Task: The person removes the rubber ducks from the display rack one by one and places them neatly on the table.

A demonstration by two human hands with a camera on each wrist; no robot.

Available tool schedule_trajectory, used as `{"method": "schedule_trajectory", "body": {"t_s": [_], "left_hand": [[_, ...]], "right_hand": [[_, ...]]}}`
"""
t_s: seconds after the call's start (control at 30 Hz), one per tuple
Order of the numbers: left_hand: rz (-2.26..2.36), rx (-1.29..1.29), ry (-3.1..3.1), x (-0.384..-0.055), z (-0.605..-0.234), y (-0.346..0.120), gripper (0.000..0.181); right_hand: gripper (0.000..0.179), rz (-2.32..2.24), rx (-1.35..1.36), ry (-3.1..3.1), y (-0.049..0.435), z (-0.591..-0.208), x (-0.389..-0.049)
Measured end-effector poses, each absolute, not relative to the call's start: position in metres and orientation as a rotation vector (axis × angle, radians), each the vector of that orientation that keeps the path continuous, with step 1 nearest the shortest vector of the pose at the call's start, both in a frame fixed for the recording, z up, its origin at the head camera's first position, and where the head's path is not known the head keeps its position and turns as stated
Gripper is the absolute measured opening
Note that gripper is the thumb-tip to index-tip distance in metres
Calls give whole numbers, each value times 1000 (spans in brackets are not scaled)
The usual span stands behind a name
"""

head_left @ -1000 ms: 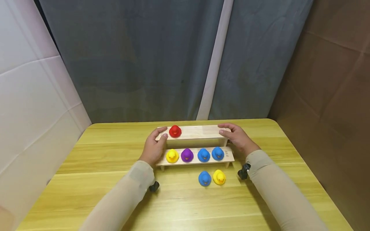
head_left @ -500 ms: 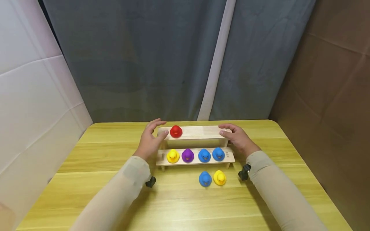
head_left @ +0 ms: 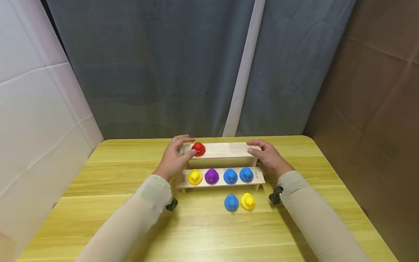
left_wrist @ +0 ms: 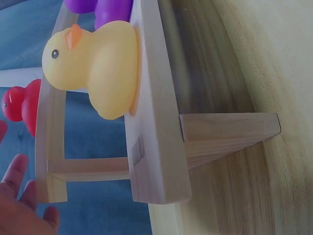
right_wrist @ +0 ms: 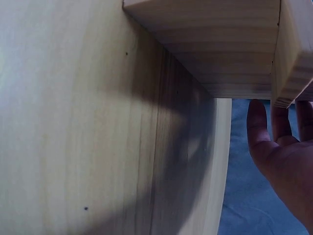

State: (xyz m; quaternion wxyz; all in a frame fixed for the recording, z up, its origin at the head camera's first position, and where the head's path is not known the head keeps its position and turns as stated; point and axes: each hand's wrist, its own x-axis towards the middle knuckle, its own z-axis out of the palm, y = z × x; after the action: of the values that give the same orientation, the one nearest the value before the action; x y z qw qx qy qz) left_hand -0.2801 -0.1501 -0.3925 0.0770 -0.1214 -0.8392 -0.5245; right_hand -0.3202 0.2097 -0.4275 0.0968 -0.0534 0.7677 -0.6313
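A two-tier wooden stand point(head_left: 226, 150) is set near the table's back edge. Toward the left end of its upper shelf sits a red rubber duck point(head_left: 198, 149). My left hand point(head_left: 175, 157) is beside that duck, thumb and fingers spread apart around its left side; whether the thumb touches it, I cannot tell. With thumb and fingers, my right hand point(head_left: 270, 156) grips the upper shelf's right end, some fingertips hidden behind it. The lower shelf bears a yellow duck point(left_wrist: 93, 68), a purple duck point(head_left: 211, 176) and two blue ducks point(head_left: 230, 176).
In front of the stand, a loose blue duck point(head_left: 231, 202) and another yellow duck point(head_left: 247, 201) lie on the wooden table point(head_left: 108, 196). A grey curtain point(head_left: 147, 72) hangs behind the table, with a white cloth at left and a brown one at right.
My left hand has let go of the upper shelf's left end and come round toward the red duck. My right hand has stayed at the right end.
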Motion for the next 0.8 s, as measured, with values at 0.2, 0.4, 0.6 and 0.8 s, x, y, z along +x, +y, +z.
{"method": "schedule_trajectory", "body": {"t_s": [0.2,0.4,0.6,0.8], "left_hand": [[-1512,-393,-2552,-284,-394,-149,42],[-1505,-378,-2578,-286,-395,-149,40],[-1507,-357,-2594,-285,-396,-150,41],[-1488,-338,-2602,-285,-395,-149,41]], "right_hand": [[47,-1884,-142,2263,208,-427,-319],[48,-1895,-158,2251,206,-428,-320],[47,-1890,-172,2248,205,-430,-321],[46,-1894,-162,2249,203,-430,-320]]}}
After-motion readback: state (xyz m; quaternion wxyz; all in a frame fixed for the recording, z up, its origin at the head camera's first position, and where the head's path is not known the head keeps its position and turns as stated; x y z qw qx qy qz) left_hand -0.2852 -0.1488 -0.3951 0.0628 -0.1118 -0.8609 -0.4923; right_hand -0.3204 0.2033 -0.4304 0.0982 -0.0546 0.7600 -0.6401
